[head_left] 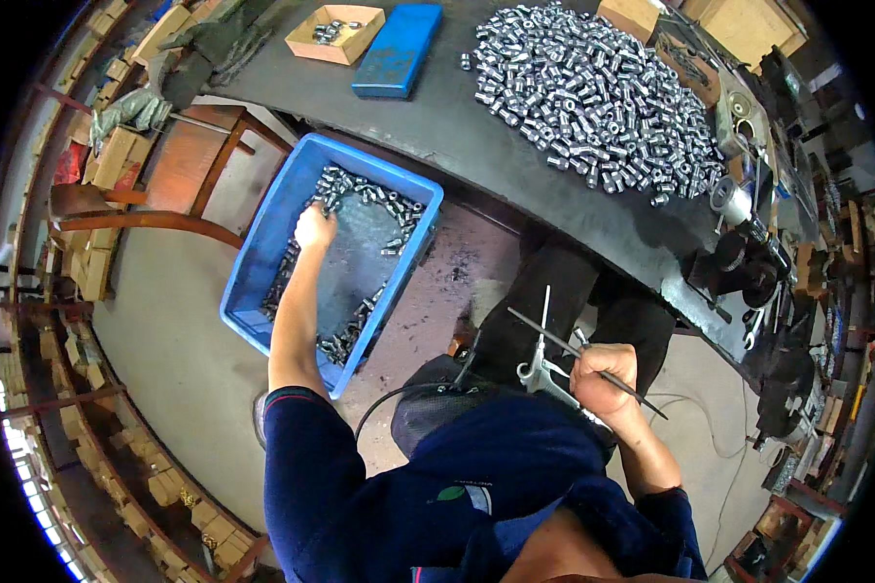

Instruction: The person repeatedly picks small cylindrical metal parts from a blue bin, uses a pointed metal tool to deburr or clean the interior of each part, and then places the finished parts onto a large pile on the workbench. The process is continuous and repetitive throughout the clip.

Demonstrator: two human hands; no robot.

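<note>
My left hand [316,229] reaches into a blue plastic bin [250,255] on the left. Its fingers are curled at a cluster of small metal fittings [338,185], and the fingertips are partly hidden by the back of the hand. In front of my body, my right hand [605,377] is closed around a silvery air blow gun [535,373] with a thin nozzle. The same fist also grips a slim dark rod [554,338], pointed at one end, which lies slantwise across the blow gun. More fittings lie along the bin's sides, around its bare middle.
A large heap of shiny fittings [593,92] covers the right of the dark workbench [408,126]. Farther left stand a blue case [399,49] and a small wooden box [306,47] with fittings. A wooden chair [190,160] is beside the bin. A vise [744,267] sits at the bench's right.
</note>
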